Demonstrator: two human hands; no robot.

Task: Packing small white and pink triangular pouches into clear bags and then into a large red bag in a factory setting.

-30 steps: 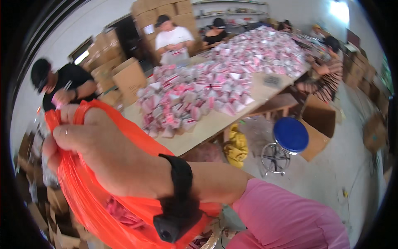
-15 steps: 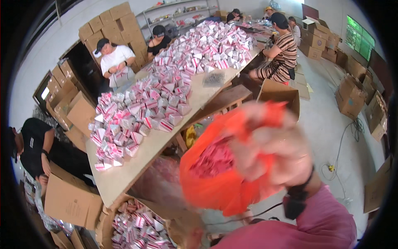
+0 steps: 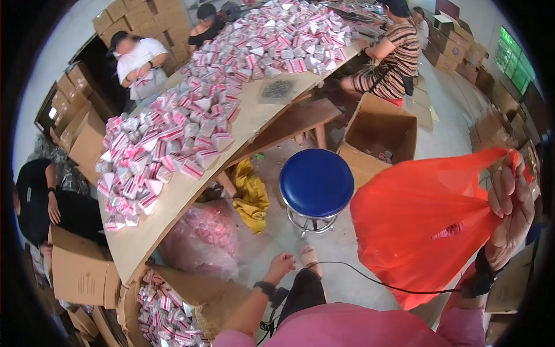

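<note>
While the right grip (image 3: 513, 215) holds one orange bag (image 3: 416, 214) out, the left grip (image 3: 280, 267) is loose

Near: right grip closed on the gathered neck of the bag, bag hanging off to the right of the body, above the floor. Pink pieces (image 3: 448, 231) show through a gap in its side; can't tell how full. Left grip low, fingers part-curled with some room between them, just short of the stool. Black cable (image 3: 373, 276) x1 runs across to the right wrist.

Lower left: open carton (image 3: 219, 289) x1, filled with wrapped pyramid packets (image 3: 170, 312), pink/white stripes, too many to count. Beside it, brown carton (image 3: 87, 272) x1 with small dark print on its face, too small to read.

Next out: clear sack (image 3: 205, 237) x1 with pink stuff inside, on the floor by the tabletop (image 3: 130, 246). Blue stool (image 3: 317, 182) x1, yellow bundle (image 3: 250, 196) x1.

Mid: big heap of the same striped packets (image 3: 173, 136) along the tabletop, uncountable. Dark flat item (image 3: 277, 91) x1 near its edge, kind unclear. Beyond the stool, open box (image 3: 378, 124) x1, a few small bits at the bottom.

Far: 5 co-workers in view, 4 around the tabletop, incl. striped top (image 3: 390, 55) and white shirt (image 3: 141, 63). Stacked cartons back left (image 3: 144, 20) and back right (image 3: 451, 49), partly hidden, no firm count.
</note>
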